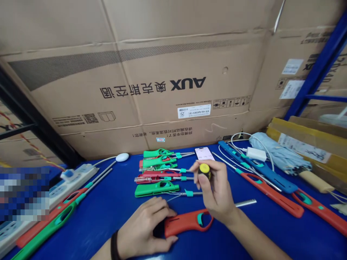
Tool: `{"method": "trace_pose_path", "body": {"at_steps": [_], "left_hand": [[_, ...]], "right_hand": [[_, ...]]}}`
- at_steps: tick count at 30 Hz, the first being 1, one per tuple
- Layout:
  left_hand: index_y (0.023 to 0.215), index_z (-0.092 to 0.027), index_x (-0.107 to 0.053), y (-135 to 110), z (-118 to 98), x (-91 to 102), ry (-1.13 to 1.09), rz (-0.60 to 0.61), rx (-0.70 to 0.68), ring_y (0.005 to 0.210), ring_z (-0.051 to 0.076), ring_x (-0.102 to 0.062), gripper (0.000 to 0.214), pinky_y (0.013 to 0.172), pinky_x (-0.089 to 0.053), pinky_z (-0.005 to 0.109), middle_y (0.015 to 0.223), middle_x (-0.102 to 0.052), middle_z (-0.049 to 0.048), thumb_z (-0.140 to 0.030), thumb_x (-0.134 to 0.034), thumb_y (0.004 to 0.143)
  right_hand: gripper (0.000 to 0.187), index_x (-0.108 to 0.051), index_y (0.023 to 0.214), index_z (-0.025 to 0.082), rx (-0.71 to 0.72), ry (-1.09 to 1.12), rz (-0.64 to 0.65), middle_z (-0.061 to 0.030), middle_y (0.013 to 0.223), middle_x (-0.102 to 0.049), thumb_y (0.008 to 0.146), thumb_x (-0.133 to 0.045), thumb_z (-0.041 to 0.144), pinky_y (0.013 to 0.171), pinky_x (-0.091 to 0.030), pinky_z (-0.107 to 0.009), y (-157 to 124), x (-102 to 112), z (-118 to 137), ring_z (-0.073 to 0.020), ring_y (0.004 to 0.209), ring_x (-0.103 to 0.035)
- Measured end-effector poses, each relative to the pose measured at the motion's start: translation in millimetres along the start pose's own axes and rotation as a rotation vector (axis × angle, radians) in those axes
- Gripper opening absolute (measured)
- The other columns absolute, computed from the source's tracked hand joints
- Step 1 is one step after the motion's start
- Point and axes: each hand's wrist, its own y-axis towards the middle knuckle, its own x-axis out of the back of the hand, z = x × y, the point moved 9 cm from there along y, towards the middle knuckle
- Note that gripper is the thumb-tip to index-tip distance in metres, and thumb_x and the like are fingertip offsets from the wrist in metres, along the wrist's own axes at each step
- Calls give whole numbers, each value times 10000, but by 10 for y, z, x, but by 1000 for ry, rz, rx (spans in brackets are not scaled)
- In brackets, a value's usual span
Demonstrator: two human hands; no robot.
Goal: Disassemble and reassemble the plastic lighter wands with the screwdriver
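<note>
On the blue table (108, 206), a row of green and red plastic lighters (155, 189) lies just beyond the hands, before a large brown cardboard wall (151, 61). The right hand (217, 189) partly hides a white-screened phone (204, 153). At right, a pale-blue folded umbrella (279, 153) lies beside a yellow-brown cardboard box (324, 144); I cannot tell its contents. A red plastic lighter (181, 224) lies in front; the left hand (146, 231), half curled, holds its handle end. The right fingers close around a dark, yellow-topped tool handle (204, 168).
</note>
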Motion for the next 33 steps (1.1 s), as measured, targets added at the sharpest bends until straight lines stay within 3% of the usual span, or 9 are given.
{"method": "trace_pose_path", "body": {"at_steps": [2,4,7,11,13,16,20,26,33], "left_hand": [[988,-201,-604,5,-44,5,27,-9,-35,709,178,-567,223,666,-459,298,804,-645,33,-306,-613,791],[983,-205,-608,9,-80,-7,44,6,-47,701,177,-567,202,665,-452,300,784,-644,29,-313,-595,812],[1032,-218,-601,15,-93,-22,69,23,-21,758,201,-583,345,718,-446,331,830,-646,30,-421,-661,759],[1014,-226,-606,13,-42,-11,82,30,24,769,217,-584,548,737,-418,349,846,-635,21,-580,-721,612],[935,-223,-619,9,1,0,91,42,41,736,206,-575,512,712,-402,334,802,-623,10,-599,-715,602],[843,-213,-615,12,46,36,99,23,45,709,192,-566,465,678,-378,308,753,-612,-2,-607,-702,614],[735,-194,-559,31,55,8,61,-20,28,660,167,-555,424,646,-358,283,698,-600,-24,-555,-736,604],[746,-187,-511,53,-15,-138,69,-47,-26,635,156,-534,449,606,-329,274,671,-568,-30,-581,-695,636],[731,-183,-511,55,-37,-167,32,-56,-35,652,152,-541,442,679,-376,285,690,-582,-25,-572,-699,641]], "right_hand": [[277,-406,1171,237,195,-207,21,-74,956,-601,908,-491,245,721,-528,-364,-33,47,60,-205,864,-609],[262,-429,1146,237,255,-298,-3,-74,929,-620,897,-510,244,722,-537,-376,-49,121,48,-218,876,-623],[214,-434,1122,234,170,-216,-40,-84,946,-641,921,-464,298,672,-549,-376,-50,178,-7,-205,780,-654],[171,-380,1099,255,-20,118,-59,-84,994,-670,969,-353,363,580,-552,-328,-91,92,-60,-160,610,-668],[144,-353,1082,275,-135,240,-5,-80,1031,-678,981,-321,372,533,-549,-298,-140,-43,-104,-145,558,-668],[127,-320,1089,289,-238,351,185,-99,1124,-651,986,-312,364,530,-558,-289,-281,-334,-108,-133,532,-668],[187,-303,1150,296,-207,397,302,-140,1236,-583,980,-346,359,679,-570,-347,-460,-518,-10,-162,670,-698],[188,-315,1140,307,-134,462,173,-123,1201,-615,975,-354,389,597,-551,-319,-421,-392,82,-159,671,-691],[246,-338,1186,323,-179,414,297,-87,1185,-597,960,-403,392,751,-532,-358,-459,-434,47,-157,765,-666]]}}
